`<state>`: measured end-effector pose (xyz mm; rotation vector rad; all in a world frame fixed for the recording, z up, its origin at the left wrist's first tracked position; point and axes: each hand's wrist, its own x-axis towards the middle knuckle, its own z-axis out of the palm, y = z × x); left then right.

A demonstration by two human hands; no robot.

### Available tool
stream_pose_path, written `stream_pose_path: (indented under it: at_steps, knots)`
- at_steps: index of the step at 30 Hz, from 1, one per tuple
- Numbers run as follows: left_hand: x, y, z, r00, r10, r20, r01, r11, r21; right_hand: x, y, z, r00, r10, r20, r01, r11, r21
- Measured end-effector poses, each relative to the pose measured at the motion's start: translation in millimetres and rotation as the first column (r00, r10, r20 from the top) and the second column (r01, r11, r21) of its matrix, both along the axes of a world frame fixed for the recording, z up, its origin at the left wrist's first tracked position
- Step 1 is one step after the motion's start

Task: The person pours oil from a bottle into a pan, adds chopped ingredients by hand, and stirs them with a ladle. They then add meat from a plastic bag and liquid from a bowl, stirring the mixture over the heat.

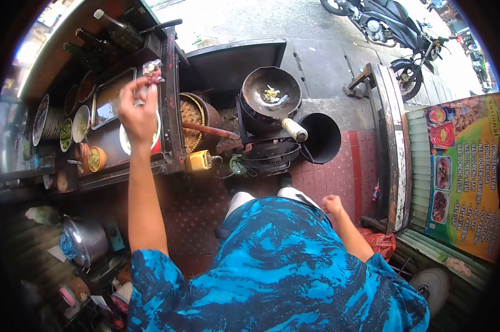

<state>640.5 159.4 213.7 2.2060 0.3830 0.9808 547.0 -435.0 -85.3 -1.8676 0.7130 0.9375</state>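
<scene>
My left hand (137, 113) is raised over the cart counter, its fingers closed on a small clear plastic packet (152, 72) with something reddish inside. Below that hand, a white plate (156, 133) is partly covered by my wrist. My right hand (333, 205) hangs by my right hip with its fingers curled in, and no object shows in it. In front of me a wok (250, 99) sits on the stove, with a little yellow and white food (272, 94) in its middle. The wok's handle (294, 129) is wrapped in pale material and points toward me.
Bowls (80, 123), an orange cup (96, 159) and bottles (120, 32) crowd the counter on the left. A woven basket (191, 119), a yellow jerrycan (198, 161) and a black bucket (321, 138) surround the stove. To the right are a wooden bench (392, 149) and a menu banner (465, 177).
</scene>
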Motion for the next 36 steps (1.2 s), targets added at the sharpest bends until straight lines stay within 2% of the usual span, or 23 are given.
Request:
stream_pose_path:
  at_steps: [2, 4, 5, 6, 7, 8, 9, 10, 12, 13, 14, 16, 18, 20, 22, 23, 25, 26, 28, 30, 32, 33, 36]
  knots:
    - [-36.7, -42.3, -1.6, 0.995, -0.019, -0.093, 0.007, 0.992, -0.124, 33.9, -3.9, -11.3, 0.992, 0.03, 0.124, -0.036, 0.998, 0.046]
    - [-67.4, -88.3, -31.7, 0.996, -0.062, -0.065, 0.029, 0.906, -0.422, 62.8, -5.5, -8.0, 0.986, 0.053, 0.157, -0.063, 0.996, 0.059]
    - [-82.6, -104.2, -52.5, 0.993, -0.06, -0.102, 0.028, 0.955, -0.295, 83.3, 0.8, -7.6, 0.978, 0.075, 0.195, -0.089, 0.994, 0.068]
    - [-100.3, -118.9, -83.0, 0.99, -0.051, -0.131, 0.017, 0.967, -0.253, 97.0, 1.0, -9.6, 0.966, 0.107, 0.236, -0.125, 0.99, 0.062]
    - [-118.0, -147.2, -80.0, 0.934, 0.014, -0.358, -0.121, 0.953, -0.278, 107.7, -5.1, -19.3, 0.939, 0.179, 0.293, -0.198, 0.979, 0.038]
    - [-137.7, -161.6, -108.6, 0.927, 0.055, -0.37, -0.162, 0.95, -0.266, 115.7, -7.8, -26.7, 0.94, 0.139, 0.313, -0.19, 0.972, 0.14]
    - [-163.0, -172.6, -141.2, 0.92, 0.065, -0.386, -0.191, 0.935, -0.298, 119.4, -8.7, -36.6, 0.924, 0.171, 0.342, -0.218, 0.97, 0.104]
    - [-189.1, -185.5, -166.2, 0.869, 0.112, -0.482, -0.298, 0.896, -0.329, 125.7, -19.7, -56.0, 0.939, 0.158, 0.306, -0.243, 0.934, 0.263]
    - [-239.6, -213.1, -200.7, 0.794, 0.21, -0.571, -0.487, 0.781, -0.391, 132.2, -29.6, -63.2, 0.947, 0.235, 0.219, -0.296, 0.902, 0.313]
    - [-273.5, -222.4, -230.1, 0.737, 0.272, -0.618, -0.572, 0.738, -0.358, 131.0, -34.6, -66.8, 0.946, 0.289, 0.149, -0.323, 0.89, 0.321]
    - [-306.4, -233.4, -259.4, 0.676, 0.318, -0.665, -0.648, 0.687, -0.33, 131.0, -43.1, -75.1, 0.896, 0.424, 0.128, -0.443, 0.859, 0.255]
    - [-375.5, -257.2, -300.7, 0.647, 0.259, -0.717, -0.754, 0.358, -0.551, 135.4, -51.0, -79.1, 0.884, 0.467, 0.009, -0.447, 0.841, 0.304]
    - [-428.5, -280.1, -301.8, 0.563, 0.213, -0.799, -0.826, 0.192, -0.53, 141.9, -39.1, -62.0, 0.86, 0.509, -0.03, -0.477, 0.823, 0.31]
    - [-480.7, -299.8, -321.9, 0.494, 0.179, -0.851, -0.868, 0.166, -0.468, 144.7, -17.4, -54.9, 0.85, 0.511, -0.131, -0.504, 0.86, 0.083]
    - [-495.0, -311.6, -300.8, 0.406, 0.102, -0.908, -0.913, 0.08, -0.399, 150.8, 1.7, -57.0, 0.872, 0.471, -0.13, -0.46, 0.881, 0.109]
    - [-498.5, -314.5, -299.7, 0.416, 0.111, -0.903, -0.909, 0.076, -0.409, 150.2, 17.2, -49.7, 0.863, 0.501, -0.067, -0.493, 0.863, 0.109]
    - [-507.7, -314.7, -303.3, 0.388, 0.11, -0.915, -0.92, -0.021, -0.392, 145.5, 50.9, -41.5, 0.846, 0.534, 0.012, -0.53, 0.837, 0.132]
    - [-510.3, -309.9, -301.0, 0.398, 0.121, -0.909, -0.915, -0.022, -0.404, 139.3, 65.3, -37.1, 0.843, 0.538, 0.028, -0.536, 0.833, 0.134]
    - [-514.5, -291.3, -303.7, 0.544, 0.22, -0.81, -0.836, 0.064, -0.545, 119.5, 95.9, -32.3, 0.845, 0.528, 0.088, -0.532, 0.813, 0.237]
    - [-525.7, -266.1, -318.2, 0.582, 0.235, -0.778, -0.808, 0.06, -0.586, 95.1, 121.5, -27.5, 0.828, 0.546, 0.128, -0.56, 0.793, 0.239]
    - [-537.0, -236.0, -321.1, 0.666, 0.331, -0.669, -0.742, 0.2, -0.64, 66.8, 142.7, -23.2, 0.794, 0.591, 0.145, -0.608, 0.767, 0.205]
    - [-546.3, -217.3, -321.4, 0.689, 0.337, -0.641, -0.723, 0.266, -0.638, 51.4, 150.5, -20.8, 0.776, 0.616, 0.14, -0.631, 0.765, 0.132]
    - [-573.5, -159.9, -305.0, 0.735, 0.396, -0.55, -0.674, 0.336, -0.658, 2.6, 166.6, -15.9, 0.746, 0.659, 0.1, -0.665, 0.744, 0.058]
